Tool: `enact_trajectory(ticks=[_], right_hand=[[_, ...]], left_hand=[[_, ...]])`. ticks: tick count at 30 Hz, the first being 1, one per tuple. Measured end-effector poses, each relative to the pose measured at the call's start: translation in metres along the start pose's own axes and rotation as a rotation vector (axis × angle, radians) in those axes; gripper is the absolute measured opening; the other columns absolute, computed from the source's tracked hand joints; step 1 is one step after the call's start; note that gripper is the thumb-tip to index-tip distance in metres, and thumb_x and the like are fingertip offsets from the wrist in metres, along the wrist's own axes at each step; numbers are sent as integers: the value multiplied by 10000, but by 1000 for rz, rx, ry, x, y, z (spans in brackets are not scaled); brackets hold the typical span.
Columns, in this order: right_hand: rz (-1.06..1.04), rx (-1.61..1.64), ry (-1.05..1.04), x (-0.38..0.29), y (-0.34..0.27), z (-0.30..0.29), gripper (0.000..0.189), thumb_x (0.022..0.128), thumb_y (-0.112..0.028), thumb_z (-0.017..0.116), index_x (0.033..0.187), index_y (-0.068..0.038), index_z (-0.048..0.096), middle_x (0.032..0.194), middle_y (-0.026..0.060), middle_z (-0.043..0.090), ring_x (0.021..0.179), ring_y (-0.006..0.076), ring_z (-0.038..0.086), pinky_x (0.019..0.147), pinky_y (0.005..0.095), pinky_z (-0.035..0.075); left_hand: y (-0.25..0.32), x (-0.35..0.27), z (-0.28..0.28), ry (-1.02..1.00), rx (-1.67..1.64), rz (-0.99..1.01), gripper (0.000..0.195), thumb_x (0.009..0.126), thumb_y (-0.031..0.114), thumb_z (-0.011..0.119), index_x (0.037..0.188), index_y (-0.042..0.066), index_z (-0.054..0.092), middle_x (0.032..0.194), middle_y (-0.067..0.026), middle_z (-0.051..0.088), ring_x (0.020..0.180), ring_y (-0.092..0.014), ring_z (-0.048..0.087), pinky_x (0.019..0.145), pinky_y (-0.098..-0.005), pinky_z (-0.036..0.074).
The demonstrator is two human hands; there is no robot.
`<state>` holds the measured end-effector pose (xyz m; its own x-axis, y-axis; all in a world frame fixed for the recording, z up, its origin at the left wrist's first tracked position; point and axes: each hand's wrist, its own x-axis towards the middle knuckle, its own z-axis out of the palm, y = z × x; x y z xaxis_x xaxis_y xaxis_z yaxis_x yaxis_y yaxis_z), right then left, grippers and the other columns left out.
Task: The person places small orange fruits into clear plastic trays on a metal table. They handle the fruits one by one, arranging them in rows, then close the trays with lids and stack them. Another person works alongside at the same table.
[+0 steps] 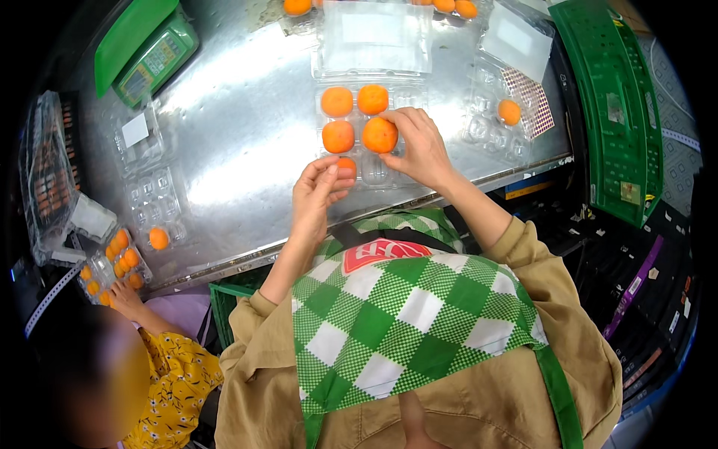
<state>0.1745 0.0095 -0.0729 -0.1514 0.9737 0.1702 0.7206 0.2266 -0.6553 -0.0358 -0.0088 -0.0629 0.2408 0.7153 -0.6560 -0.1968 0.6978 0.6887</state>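
Note:
A clear plastic clamshell tray (375, 170) with round hollows lies on the metal table before me, its lid folded back behind it. In its left column are several orange citrus fruits (338, 136), the nearest partly covered by my left hand (320, 191), whose fingers are around it. My right hand (419, 147) grips another orange citrus fruit (380, 135) between thumb and fingers, over the tray's middle column. Behind that fruit, one more (372, 99) sits in the far row. The near hollow of the middle column shows bare plastic.
The metal table (241, 140) holds a green scale (151, 67) at the far left. Another clear tray (488, 132) with one fruit lies right, beside a green plastic crate (617, 123). At the lower left, a co-worker's hand (126, 300) touches a filled tray. A further tray (154, 196) lies nearby.

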Motion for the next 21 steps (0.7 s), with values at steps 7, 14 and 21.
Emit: enact_trajectory(ticks=[7, 14, 21], right_hand=[[3, -192, -21, -1, 1, 8, 545, 541, -122, 739, 1054, -114, 554, 1012, 67, 506, 982, 263, 465, 834, 408, 366], [20, -215, -19, -2, 5, 13, 555, 551, -149, 764, 1064, -132, 555, 1105, 82, 449, 1100, 298, 400, 955, 529, 284], [53, -211, -53, -3, 8, 19, 566, 568, -153, 763, 1092, -146, 550, 1157, 89, 418, 1147, 309, 367, 976, 561, 262]], left_hand=[[1, 8, -9, 47, 106, 94, 243, 876, 156, 561, 1077, 22, 535, 896, -60, 622, 812, -115, 599, 708, -225, 463], [6, 15, -11, 62, 110, 133, 250, 866, 141, 565, 1083, 20, 535, 911, -68, 620, 818, -116, 594, 723, -235, 464], [5, 28, -9, 130, 345, 283, 291, 793, 126, 630, 1056, 21, 560, 935, -71, 612, 798, -133, 581, 712, -248, 456]])
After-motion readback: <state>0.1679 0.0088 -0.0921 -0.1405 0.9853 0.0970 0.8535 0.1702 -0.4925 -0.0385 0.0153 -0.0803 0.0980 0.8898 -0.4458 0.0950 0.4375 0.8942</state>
